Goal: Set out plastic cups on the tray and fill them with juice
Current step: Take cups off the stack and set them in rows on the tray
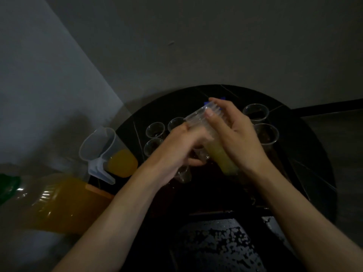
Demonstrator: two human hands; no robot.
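Over a round dark tabletop (pixel 310 158), both hands hold a stack of clear plastic cups (pixel 208 132) in the air. The stack lies tilted. Its long axis runs from far-left to near-right, with the ridged rims and open mouth pointing up toward the far left and the yellowish closed end dipping near-right. The right hand (pixel 241 140) is wrapped round the stack from the right, its thumb pressed across the rims. The left hand (pixel 180 150) comes in from the left with its fingers curled onto the stack's side near the mouth. Single cups stand upright on the dark top: three far-left of the hands (pixel 155 130), two on the far right (pixel 255 112), and one just below the left hand (pixel 184 174). In the dim light I cannot tell where a tray ends. A clear jug (pixel 102 146) with orange juice at its bottom stands at the left edge. A large juice bottle (pixel 59 201) with a green cap is at the near left.
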